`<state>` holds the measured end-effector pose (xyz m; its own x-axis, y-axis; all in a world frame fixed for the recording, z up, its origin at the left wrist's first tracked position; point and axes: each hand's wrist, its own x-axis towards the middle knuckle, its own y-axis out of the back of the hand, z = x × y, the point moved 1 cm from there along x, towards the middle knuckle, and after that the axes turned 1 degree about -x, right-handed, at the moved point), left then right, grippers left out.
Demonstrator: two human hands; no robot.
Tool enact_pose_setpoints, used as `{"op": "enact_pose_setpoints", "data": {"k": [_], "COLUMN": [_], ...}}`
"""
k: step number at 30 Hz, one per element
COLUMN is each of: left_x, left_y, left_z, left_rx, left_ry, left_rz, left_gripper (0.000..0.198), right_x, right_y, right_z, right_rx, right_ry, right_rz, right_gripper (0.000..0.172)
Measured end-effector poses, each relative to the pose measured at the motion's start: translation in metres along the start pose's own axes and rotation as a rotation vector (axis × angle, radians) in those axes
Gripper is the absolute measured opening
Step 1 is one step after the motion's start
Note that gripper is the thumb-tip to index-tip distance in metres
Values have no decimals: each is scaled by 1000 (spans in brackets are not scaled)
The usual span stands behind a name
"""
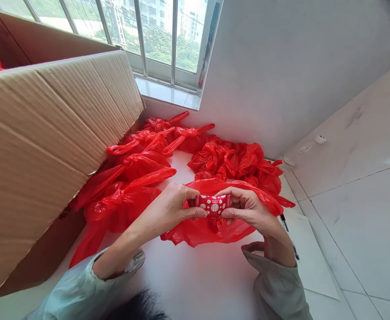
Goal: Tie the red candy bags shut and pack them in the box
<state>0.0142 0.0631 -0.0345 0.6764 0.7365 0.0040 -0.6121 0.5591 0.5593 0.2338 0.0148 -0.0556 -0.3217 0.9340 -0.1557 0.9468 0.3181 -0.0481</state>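
Both my hands pinch a small red packet point(212, 206) with white round patterns, held over an open red plastic bag point(201, 231). My left hand point(174, 206) grips the packet's left end with thumb and fingers closed. My right hand point(246, 208) grips its right end the same way. The open bag lies on the white floor just beneath the packet.
A large cardboard box point(48, 133) with open flaps stands at the left. Several tied red plastic bags point(141, 164) lie in a heap against the wall, with more red bags point(238, 162) behind them. A window point(154, 40) is at the back. White paper point(310, 253) lies on the tiled floor at right.
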Motion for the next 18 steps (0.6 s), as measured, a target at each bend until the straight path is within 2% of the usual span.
{"op": "enact_pose_setpoints", "data": {"k": [6, 11, 15, 18], "left_x": [-4, -4, -4, -5], "left_y": [3, 4, 3, 3], "left_z": [5, 5, 4, 6], "left_rx": [54, 74, 100, 93], "left_ry": [-16, 2, 12, 0], "left_rz": [-63, -87, -64, -59], "left_gripper": [31, 35, 45, 45], "right_x": [-2, -7, -9, -7], "right_y": [2, 1, -1, -2], "right_z": [0, -2, -7, -10], "right_rx": [-2, -23, -165, -332], "right_ry": [-31, -35, 8, 108], "right_rz": [-62, -46, -7, 60], "right_gripper": [26, 25, 16, 26]}}
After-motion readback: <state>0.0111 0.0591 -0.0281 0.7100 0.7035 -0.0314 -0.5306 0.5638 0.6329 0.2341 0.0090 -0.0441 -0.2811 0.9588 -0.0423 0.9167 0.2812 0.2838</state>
